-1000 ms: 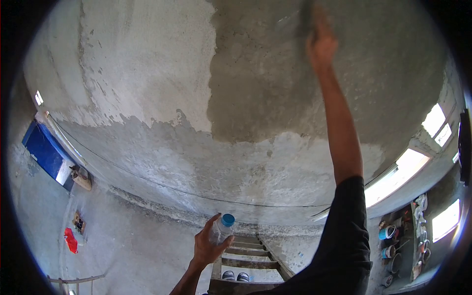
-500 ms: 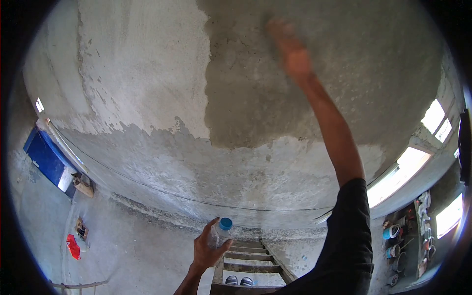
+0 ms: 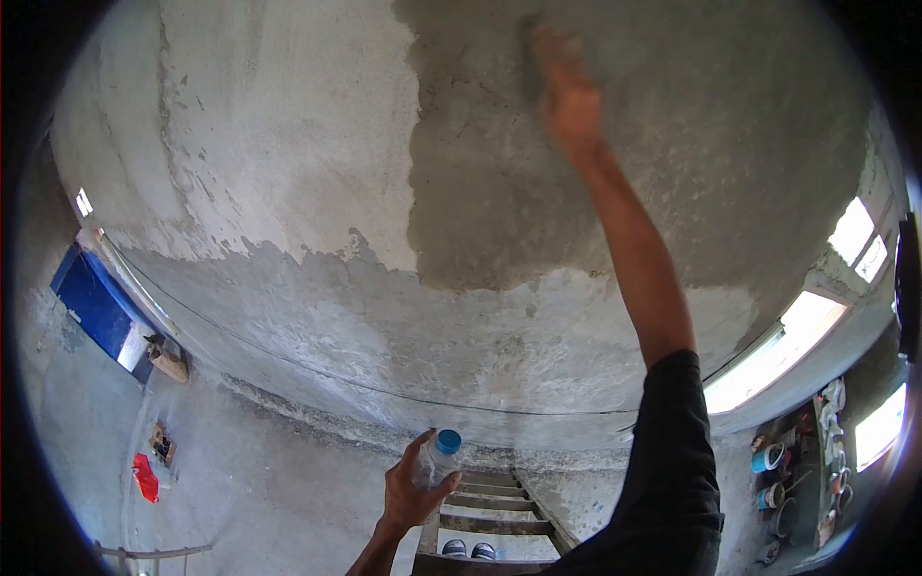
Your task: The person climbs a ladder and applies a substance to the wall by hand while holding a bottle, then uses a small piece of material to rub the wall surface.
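Observation:
In my left hand (image 3: 411,494) is a clear plastic bottle (image 3: 434,468) with a blue cap (image 3: 448,442), fingers and thumb wrapped round its sides. It is held low, over the top of a wooden ladder (image 3: 495,525). My right hand (image 3: 573,101) reaches high to the darker grey patch (image 3: 480,182) of the wall, arm stretched out. Motion smears its fingers; a dark smudge shows by the fingertips, and I cannot tell whether they hold anything. Pale, rough plaster (image 3: 298,115) borders the dark patch on the left and below.
Sandalled feet (image 3: 469,550) show between the ladder rungs. A thin cable (image 3: 384,389) runs along the lower wall. On the floor at left lie a red item (image 3: 145,478) and a small box (image 3: 162,444), near a blue door (image 3: 91,300). Buckets (image 3: 768,458) and windows (image 3: 776,350) are at right.
My right hand stays at the dark patch, its forearm shifted slightly left in view. The left hand and bottle sit a little further right and lower. The whole view has shifted slightly.

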`<state>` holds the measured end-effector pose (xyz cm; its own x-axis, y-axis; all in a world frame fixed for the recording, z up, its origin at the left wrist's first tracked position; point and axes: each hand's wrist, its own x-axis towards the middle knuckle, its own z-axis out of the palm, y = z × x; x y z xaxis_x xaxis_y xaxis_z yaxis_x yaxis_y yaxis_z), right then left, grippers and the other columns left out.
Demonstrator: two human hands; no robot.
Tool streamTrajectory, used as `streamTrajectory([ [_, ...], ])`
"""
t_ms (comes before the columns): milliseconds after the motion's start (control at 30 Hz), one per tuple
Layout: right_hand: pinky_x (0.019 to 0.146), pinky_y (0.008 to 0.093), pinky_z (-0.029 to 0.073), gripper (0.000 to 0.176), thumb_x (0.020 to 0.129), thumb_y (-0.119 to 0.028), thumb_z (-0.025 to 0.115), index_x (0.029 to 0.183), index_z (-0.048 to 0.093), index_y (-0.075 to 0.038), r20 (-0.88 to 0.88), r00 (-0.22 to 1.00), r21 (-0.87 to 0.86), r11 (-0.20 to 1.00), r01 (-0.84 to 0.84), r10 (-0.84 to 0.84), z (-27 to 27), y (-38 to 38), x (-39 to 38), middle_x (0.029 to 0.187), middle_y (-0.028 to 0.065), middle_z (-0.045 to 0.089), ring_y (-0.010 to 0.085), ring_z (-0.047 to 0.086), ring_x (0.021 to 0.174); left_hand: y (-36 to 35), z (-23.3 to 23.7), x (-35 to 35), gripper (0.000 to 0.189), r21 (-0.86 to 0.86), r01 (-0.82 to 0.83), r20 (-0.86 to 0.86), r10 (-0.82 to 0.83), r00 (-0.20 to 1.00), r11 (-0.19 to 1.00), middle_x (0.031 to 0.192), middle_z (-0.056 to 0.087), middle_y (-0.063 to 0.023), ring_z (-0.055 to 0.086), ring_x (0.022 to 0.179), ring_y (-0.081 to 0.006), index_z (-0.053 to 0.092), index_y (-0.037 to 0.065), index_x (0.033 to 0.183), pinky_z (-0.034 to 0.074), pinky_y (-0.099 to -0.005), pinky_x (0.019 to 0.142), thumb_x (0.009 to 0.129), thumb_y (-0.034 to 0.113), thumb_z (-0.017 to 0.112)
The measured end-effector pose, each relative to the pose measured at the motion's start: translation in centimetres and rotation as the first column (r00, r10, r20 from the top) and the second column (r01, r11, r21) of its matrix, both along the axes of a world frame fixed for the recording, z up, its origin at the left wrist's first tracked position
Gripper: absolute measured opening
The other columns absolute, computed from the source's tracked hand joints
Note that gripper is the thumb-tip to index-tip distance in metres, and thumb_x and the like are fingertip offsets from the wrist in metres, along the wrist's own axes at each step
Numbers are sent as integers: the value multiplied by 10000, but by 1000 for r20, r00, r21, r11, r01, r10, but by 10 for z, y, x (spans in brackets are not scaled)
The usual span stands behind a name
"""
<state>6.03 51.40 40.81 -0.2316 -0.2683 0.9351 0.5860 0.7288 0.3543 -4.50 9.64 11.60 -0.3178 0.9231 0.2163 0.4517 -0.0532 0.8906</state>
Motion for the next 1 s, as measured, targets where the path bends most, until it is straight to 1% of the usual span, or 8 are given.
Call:
streamTrajectory([
  [100,903,407,504,668,738,53,565,1363,444,-151,-258,963,-74,996,54,-71,16,17,9,1302,186,516,374,535,1142,-3,-6,-2,706,-56,-18,29,19,999,998,1028,664,-177,664,954,-276,447,73,1306,526,-375,828,705,221,787],
  [333,1019,386,424,824,721,51,583,1451,294,-198,558,822,-125,967,222,-116,-99,8,-7,1424,52,425,265,431,1287,3,-6,-1,696,-14,4,47,-3,999,1000,1042,660,-177,660,968,-285,457,71,1298,524,-379,836,702,207,788],
  [400,1018,390,422,778,725,57,562,1429,347,-194,370,881,-234,888,397,-296,-63,17,17,1427,42,419,283,453,1265,0,-7,-2,695,-14,11,19,-11,1000,1000,1045,659,-178,659,972,-287,457,69,1297,523,-383,840,700,203,787],
  [533,1082,367,326,474,913,35,389,1378,410,-55,-382,919,-491,865,-108,-102,44,-20,70,1439,138,393,282,390,1314,2,0,1,693,-30,15,-30,-16,999,999,1047,659,-179,659,971,-283,460,67,1296,522,-383,843,699,200,787],
  [633,986,405,442,650,753,59,504,1360,460,-167,-272,953,-125,987,101,-132,6,51,59,1349,97,495,330,472,1229,6,0,3,694,-55,11,-20,-13,1000,998,1044,660,-179,661,965,-282,458,67,1298,524,-381,841,701,199,785],
  [767,973,395,469,737,705,90,552,1382,426,-175,450,892,-300,933,199,-46,-93,24,3,1372,103,468,321,485,1221,15,1,15,699,-32,55,-4,-55,998,998,1033,661,-175,661,965,-277,452,66,1303,524,-374,838,704,202,786],
  [867,980,405,463,734,750,24,583,1411,371,-216,478,878,-282,939,196,-40,-86,-2,15,1414,136,415,336,466,1244,14,1,17,706,-27,70,-7,-70,997,997,1034,661,-172,657,974,-272,450,63,1306,520,-370,845,704,207,790],
  [1000,953,395,485,776,707,68,598,1411,367,-160,-77,996,-192,981,29,-45,-17,9,42,1395,130,440,351,461,1244,11,8,16,714,-53,57,18,-57,998,997,1055,656,-175,653,985,-273,448,63,1308,517,-376,854,702,209,795],
])
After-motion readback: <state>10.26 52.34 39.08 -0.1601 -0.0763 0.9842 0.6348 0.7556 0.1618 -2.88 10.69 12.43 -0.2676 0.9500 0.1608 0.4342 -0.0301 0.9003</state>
